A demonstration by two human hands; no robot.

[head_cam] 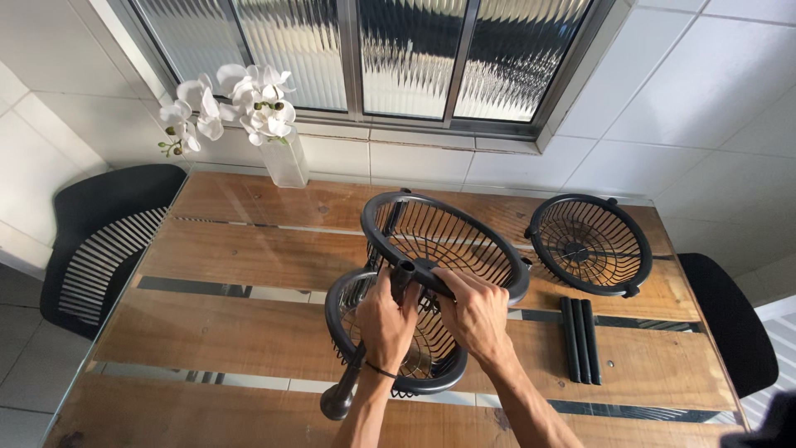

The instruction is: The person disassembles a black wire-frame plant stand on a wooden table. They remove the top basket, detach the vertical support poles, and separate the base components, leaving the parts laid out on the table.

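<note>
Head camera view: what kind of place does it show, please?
Probably a home dining or kitchen corner: a wooden table with black chairs, white tiled walls, and a vase of white orchids under a ribbed-glass window.

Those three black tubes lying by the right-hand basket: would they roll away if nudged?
Probably. The three black tubes look round and smooth, so a sideways nudge could roll them across the table. They look rigid and fairly light, likely plastic.

Dark grey, perhaps black, wire baskets [444, 241]; brown striped wooden table [232, 332]; white orchid [240, 104].
</note>
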